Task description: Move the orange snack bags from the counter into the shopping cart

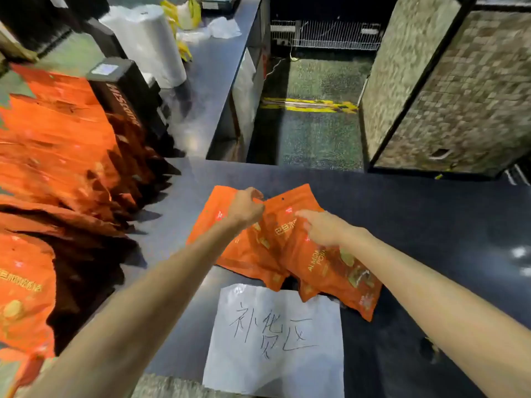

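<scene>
Two orange snack bags lie overlapping on the dark counter (431, 225) in front of me. My left hand (247, 206) grips the top edge of the left bag (227, 248), fingers curled over it. My right hand (321, 228) lies on the right bag (330, 271), with its fingers pinching the bag's upper part. A big pile of the same orange bags (57, 156) fills the left side of the view. No shopping cart shows plainly.
A white paper sign (275, 340) with handwriting lies on the counter near me. A black device (126, 93) and a white roll (149, 38) stand at the back left. A gap to the floor (313, 133) opens beyond the counter, and a tiled pillar (459, 90) stands at the right.
</scene>
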`<control>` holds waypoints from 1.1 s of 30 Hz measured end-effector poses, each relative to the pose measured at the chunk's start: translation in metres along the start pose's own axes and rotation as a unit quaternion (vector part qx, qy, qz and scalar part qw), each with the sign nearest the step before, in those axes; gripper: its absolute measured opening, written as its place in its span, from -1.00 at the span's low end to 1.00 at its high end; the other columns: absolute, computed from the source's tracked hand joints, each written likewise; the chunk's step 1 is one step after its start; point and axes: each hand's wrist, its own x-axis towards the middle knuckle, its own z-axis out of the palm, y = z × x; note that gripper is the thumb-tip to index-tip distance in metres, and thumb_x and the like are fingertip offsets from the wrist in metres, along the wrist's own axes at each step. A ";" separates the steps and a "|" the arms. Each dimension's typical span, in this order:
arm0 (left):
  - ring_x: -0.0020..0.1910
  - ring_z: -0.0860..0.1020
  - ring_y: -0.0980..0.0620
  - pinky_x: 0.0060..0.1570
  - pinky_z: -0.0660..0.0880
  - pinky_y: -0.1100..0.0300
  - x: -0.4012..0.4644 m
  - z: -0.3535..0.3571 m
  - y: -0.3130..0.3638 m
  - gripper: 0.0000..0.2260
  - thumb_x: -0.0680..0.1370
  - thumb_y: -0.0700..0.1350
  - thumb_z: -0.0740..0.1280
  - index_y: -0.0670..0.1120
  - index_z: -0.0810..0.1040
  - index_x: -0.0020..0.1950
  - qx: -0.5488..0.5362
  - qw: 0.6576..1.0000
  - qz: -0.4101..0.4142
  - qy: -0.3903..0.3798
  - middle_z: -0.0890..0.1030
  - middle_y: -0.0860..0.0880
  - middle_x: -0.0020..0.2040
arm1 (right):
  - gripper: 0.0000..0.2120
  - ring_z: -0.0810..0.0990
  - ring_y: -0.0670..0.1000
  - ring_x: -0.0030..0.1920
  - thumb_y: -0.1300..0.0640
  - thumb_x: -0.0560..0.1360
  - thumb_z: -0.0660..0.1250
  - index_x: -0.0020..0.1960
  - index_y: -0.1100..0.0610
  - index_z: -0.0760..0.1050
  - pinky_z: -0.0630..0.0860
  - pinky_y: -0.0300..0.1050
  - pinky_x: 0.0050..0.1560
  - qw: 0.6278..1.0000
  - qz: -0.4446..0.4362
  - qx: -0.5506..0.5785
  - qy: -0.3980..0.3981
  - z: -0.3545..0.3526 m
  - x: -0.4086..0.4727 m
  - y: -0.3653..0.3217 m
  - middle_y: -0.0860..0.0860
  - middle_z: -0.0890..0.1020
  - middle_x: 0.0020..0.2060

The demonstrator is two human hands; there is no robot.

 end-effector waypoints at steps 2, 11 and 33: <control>0.19 0.51 -0.08 -0.02 0.36 0.26 0.010 -0.001 -0.002 -0.66 0.48 -0.25 0.27 -0.17 0.49 0.26 0.011 1.000 -0.019 -0.003 0.55 -0.12 0.23 | -0.58 0.63 0.19 -0.02 0.12 0.62 0.01 0.44 -0.15 0.24 0.58 0.07 -0.05 0.997 -0.008 -0.075 0.001 0.002 0.014 -0.004 0.12 0.57 0.17; -0.32 0.52 -0.04 -0.38 0.55 0.23 0.031 0.013 -0.026 -0.77 0.54 -0.30 0.26 -0.16 0.46 0.18 -0.135 0.981 -0.097 -0.098 0.52 -0.15 -0.10 | -0.71 0.58 0.18 0.02 0.01 0.59 0.10 -0.05 0.13 0.53 0.43 -0.06 -0.15 0.980 -0.014 -0.197 -0.024 0.023 0.052 -0.010 0.13 0.62 0.02; -0.01 0.59 -0.15 -0.05 0.62 -0.05 -0.060 0.000 0.018 -0.90 0.60 -0.19 0.22 -0.22 0.44 -0.02 -0.161 0.982 0.000 -0.101 0.55 -0.22 -0.01 | -0.62 0.51 0.28 0.15 0.25 0.41 0.37 0.18 0.22 0.36 0.48 0.02 0.02 0.976 0.141 -0.019 0.166 -0.005 -0.057 -0.006 0.21 0.50 0.13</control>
